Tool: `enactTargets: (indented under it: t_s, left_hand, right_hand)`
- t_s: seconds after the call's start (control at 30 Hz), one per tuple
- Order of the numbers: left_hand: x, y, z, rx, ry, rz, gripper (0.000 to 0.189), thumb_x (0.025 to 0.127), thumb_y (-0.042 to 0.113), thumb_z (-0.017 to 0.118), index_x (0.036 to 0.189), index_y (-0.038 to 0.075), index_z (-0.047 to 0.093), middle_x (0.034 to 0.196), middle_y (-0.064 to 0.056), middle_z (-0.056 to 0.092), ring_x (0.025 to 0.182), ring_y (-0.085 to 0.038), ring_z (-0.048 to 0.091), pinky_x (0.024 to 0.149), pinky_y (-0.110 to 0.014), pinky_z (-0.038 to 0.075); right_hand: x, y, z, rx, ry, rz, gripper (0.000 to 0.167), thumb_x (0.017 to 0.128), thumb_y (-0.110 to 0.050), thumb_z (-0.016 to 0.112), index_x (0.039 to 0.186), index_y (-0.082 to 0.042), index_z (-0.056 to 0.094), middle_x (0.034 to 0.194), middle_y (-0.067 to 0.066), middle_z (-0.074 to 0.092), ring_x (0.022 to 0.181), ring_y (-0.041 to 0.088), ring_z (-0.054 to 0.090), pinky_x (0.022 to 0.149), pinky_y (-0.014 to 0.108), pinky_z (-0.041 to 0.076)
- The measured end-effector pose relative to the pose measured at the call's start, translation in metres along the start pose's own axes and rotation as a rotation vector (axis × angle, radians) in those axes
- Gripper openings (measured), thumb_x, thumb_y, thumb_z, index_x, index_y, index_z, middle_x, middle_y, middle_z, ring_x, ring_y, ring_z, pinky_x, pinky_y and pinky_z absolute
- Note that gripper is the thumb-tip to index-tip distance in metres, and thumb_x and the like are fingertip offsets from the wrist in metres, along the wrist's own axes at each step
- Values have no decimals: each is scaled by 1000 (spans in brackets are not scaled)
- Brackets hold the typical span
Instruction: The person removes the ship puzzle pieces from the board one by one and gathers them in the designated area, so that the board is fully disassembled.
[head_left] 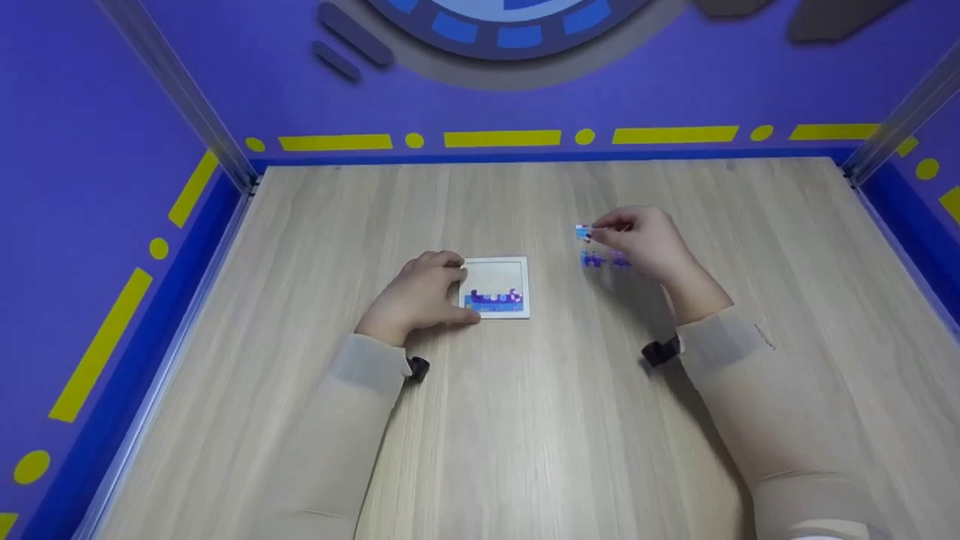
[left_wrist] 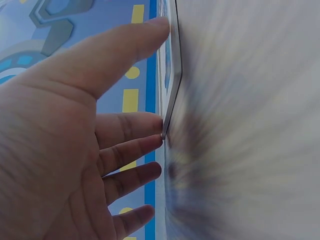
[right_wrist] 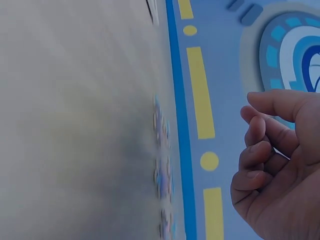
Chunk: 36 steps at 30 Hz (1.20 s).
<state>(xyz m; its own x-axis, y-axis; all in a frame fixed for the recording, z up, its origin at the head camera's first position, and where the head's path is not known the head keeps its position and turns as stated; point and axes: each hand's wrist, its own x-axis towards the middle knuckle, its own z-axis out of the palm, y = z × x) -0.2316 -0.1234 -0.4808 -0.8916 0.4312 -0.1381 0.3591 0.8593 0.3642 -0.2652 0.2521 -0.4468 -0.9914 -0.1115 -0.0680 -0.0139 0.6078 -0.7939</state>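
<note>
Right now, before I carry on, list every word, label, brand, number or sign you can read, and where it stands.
No text is readable.
Right sleeve: dark mark near the cuff, too small to read.
Pieces in the white frame: printed, too small to tell any lettering.
Wall: shapes, no lettering seen.

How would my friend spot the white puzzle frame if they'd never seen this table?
On the wooden table, look for the left hand. Touching it, on its right, is the flat, squarish white puzzle frame. Unlike the small loose pieces near the right hand, it's much bigger and white-rimmed, with blue and purple pieces along its near side.
</note>
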Motion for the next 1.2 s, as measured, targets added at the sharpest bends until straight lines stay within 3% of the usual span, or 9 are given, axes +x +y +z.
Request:
enactTargets:
  t_s: [0.4,0.7,1.2]
  left_hand:
    - [5,3,-2,4,-4,11,87,92,57,91,158,6,66,173,-10,54,165,-34,45,143,-50,32]
    - [4,3,0,7,-10,12,84,91,55,91,155,5,69,170,-9,57,164,-33,46,141,-50,33]
    - [1,-2,-2,-22,-5,14,81,90,53,92,152,5,71,167,-10,58,162,-36,48,140,-53,35]
  right_hand:
    - [11,-46,51,5,-71,-83,25,110,-27,74,127,-11,84,117,10,75,102,23,62,84,34,54]
    - [11,-68,88,54,-137,-162,24,107,-27,77,122,-10,86,109,6,75,100,23,63,81,34,54]
    - [7,-64,133,43,-244,-194,17,103,-20,79,113,-10,88,90,-6,69,82,13,57,69,27,47]
